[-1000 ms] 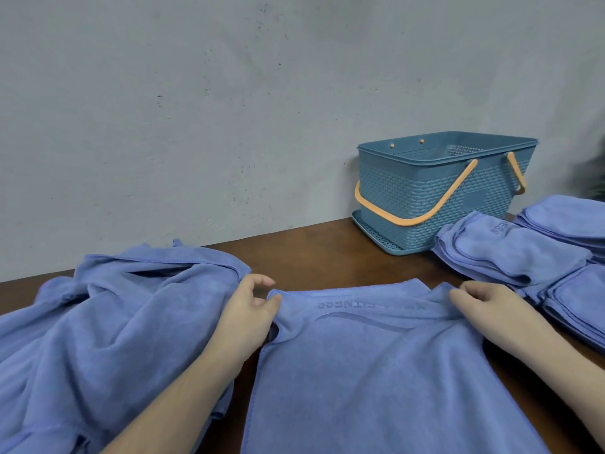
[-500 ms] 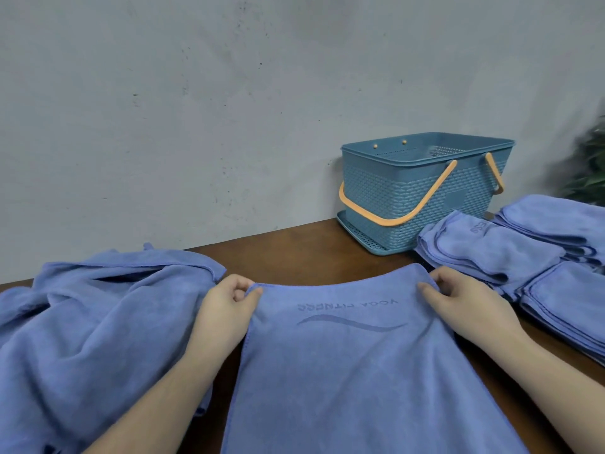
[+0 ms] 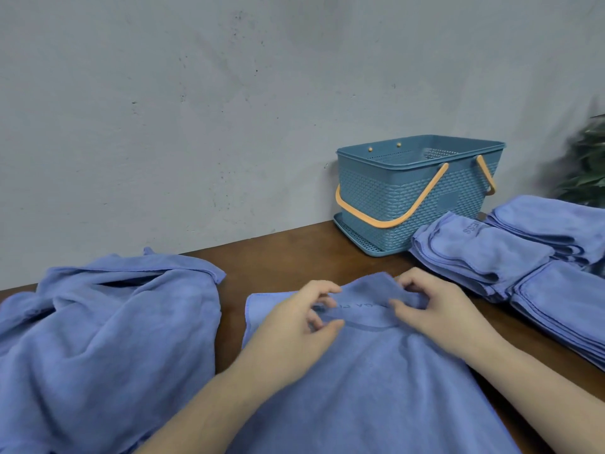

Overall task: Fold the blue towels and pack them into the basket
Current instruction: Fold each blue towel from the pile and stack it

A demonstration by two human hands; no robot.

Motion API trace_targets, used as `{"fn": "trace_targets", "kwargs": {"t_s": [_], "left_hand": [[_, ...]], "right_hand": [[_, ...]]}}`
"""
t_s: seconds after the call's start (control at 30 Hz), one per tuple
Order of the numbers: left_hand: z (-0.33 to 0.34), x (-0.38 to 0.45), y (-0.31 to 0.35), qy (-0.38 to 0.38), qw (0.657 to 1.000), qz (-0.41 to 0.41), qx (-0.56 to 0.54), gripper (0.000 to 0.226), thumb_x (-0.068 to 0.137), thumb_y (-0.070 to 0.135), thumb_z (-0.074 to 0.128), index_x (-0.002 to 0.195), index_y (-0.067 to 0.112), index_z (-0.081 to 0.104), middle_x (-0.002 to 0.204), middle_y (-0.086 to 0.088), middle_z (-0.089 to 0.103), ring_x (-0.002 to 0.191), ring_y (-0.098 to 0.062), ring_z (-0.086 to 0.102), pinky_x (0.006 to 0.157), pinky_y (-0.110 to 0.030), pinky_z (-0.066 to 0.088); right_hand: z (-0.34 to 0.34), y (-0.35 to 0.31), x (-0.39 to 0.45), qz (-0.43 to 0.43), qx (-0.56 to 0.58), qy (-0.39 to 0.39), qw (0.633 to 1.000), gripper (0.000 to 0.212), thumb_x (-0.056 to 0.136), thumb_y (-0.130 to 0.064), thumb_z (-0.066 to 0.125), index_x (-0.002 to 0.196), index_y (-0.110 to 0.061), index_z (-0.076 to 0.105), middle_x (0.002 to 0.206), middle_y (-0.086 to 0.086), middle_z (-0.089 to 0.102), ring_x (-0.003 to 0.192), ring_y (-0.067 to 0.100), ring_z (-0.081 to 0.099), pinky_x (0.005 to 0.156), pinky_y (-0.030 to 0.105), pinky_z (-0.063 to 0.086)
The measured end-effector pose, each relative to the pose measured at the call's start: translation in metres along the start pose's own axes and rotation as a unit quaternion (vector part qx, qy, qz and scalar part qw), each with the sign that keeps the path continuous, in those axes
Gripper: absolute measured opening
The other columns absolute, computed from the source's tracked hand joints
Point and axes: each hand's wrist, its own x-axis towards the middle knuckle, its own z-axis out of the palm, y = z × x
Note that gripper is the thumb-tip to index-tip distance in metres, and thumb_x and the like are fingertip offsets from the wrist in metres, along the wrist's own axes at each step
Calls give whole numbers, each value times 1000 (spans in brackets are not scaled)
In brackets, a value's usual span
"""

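Note:
A blue towel (image 3: 370,388) lies spread on the brown table in front of me, printed side up, its far edge bunched into a ridge at the middle. My right hand (image 3: 438,312) pinches that ridge between thumb and fingers. Just left of the ridge, my left hand (image 3: 294,322) hovers over the towel with fingers loosely curled and thumb apart, gripping nothing. The towel's far left corner lies flat and free. The blue woven basket (image 3: 386,198) with orange handles stands against the wall at the back right, and looks empty.
A heap of unfolded blue towels (image 3: 108,339) covers the table's left side. Stacks of folded blue towels (image 3: 491,253) lie at the right, in front of the basket. A green plant (image 3: 586,165) stands at the far right. Bare wood (image 3: 281,253) shows between heap and basket.
Both hands left the towel's far corners and came together at the middle of its far edge. The right hand drew the fabric inward, bunching it. The left hand let go of its corner.

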Motion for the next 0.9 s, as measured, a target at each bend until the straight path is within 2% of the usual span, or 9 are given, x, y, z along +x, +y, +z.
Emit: {"fn": "trace_targets", "kwargs": {"t_s": [0.1, 0.17, 0.23, 0.33, 0.4, 0.5, 0.63, 0.73, 0.9], "left_hand": [[20, 16, 5, -13, 999, 20, 41, 50, 90, 14, 69, 128, 41, 49, 87, 20, 56, 61, -1, 54, 64, -9, 40], [31, 27, 9, -56, 997, 33, 46, 63, 89, 15, 70, 141, 37, 42, 113, 23, 46, 69, 3, 55, 70, -8, 41], [39, 30, 11, -83, 994, 37, 66, 59, 90, 16, 67, 143, 30, 44, 119, 23, 46, 81, 8, 51, 75, -4, 38], [47, 30, 3, -77, 997, -5, 23, 51, 88, 14, 66, 134, 32, 51, 104, 24, 61, 64, 6, 52, 68, -9, 40], [49, 31, -4, -64, 998, -10, -1, 52, 84, 24, 74, 127, 42, 52, 107, 23, 62, 60, 4, 52, 67, -12, 41], [50, 30, -8, -65, 997, -1, -49, 55, 80, 27, 82, 119, 49, 50, 113, 17, 61, 61, -4, 50, 67, -21, 47], [49, 27, -8, -72, 997, 37, -3, 68, 76, 25, 83, 133, 39, 50, 117, 19, 57, 71, 5, 53, 69, -12, 43], [49, 26, -4, -77, 991, 100, 48, 56, 75, 17, 77, 126, 28, 57, 107, 27, 52, 82, 8, 52, 70, -8, 37], [48, 28, 1, -37, 994, 85, 57, 53, 83, 11, 68, 110, 51, 48, 96, 36, 53, 64, -2, 54, 67, -11, 40]], "right_hand": [[5, -2, -7, -77, 4, -103, 992, 18, 75, -38, 81, 88, -35, 68, 118, -17, 67, 119, 6, 62, 100, 27, 45], [4, -6, -11, -66, 6, -137, 988, 30, 75, -66, 73, 87, -39, 73, 121, -22, 67, 122, 2, 58, 103, 21, 41], [2, -8, -12, -45, 45, -123, 990, 47, 82, -78, 56, 87, -36, 75, 112, -20, 71, 116, 4, 61, 102, 24, 43], [-1, -6, -9, -26, 84, -72, 994, 25, 99, -49, 56, 94, -29, 71, 98, -11, 72, 99, 11, 66, 96, 40, 49], [0, -1, -7, -12, 77, -45, 996, 7, 93, -33, 70, 98, -34, 65, 98, -12, 70, 96, 11, 65, 94, 42, 51], [2, 3, -8, -4, 36, -99, 994, 36, 73, -44, 73, 107, -45, 60, 102, -16, 68, 99, 11, 62, 95, 39, 51], [1, 6, -7, -41, 65, -105, 991, 44, 80, -12, 71, 111, -43, 63, 95, -13, 67, 97, 15, 62, 95, 37, 49], [2, 1, -7, -51, 171, -79, 981, 45, 83, 2, 67, 109, -34, 66, 89, -10, 65, 85, 10, 61, 86, 29, 50], [1, 0, -4, -41, 246, -43, 968, 44, 85, 14, 64, 112, -21, 64, 87, -10, 63, 75, 10, 56, 73, 23, 47]]}}
